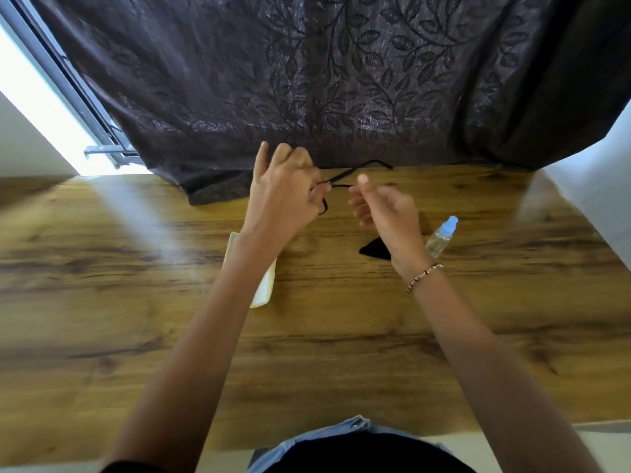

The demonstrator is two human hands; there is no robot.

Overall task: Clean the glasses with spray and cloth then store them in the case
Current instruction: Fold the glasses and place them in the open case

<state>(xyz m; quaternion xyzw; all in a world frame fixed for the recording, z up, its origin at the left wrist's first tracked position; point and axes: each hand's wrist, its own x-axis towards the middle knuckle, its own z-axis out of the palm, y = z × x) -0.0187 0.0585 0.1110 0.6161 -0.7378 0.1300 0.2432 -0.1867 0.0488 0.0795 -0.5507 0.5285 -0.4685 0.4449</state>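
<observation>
Thin black-framed glasses (355,170) are held up above the far side of the wooden table (136,268). My left hand (283,189) grips them at the frame; one temple arm sticks out to the right. My right hand (386,206) hovers just right of the frame with loosely curled fingers, and whether it touches the frame is unclear. A black cloth (374,249) lies on the table under my right wrist. A small clear spray bottle (442,235) with a pale blue cap lies on its side to the right. A cream case (264,285) rests partly under my left forearm.
A dark leaf-patterned curtain (341,80) hangs behind the table and drapes onto its far edge. A bright window frame (68,97) is at the far left. The table's near edge runs close to my body.
</observation>
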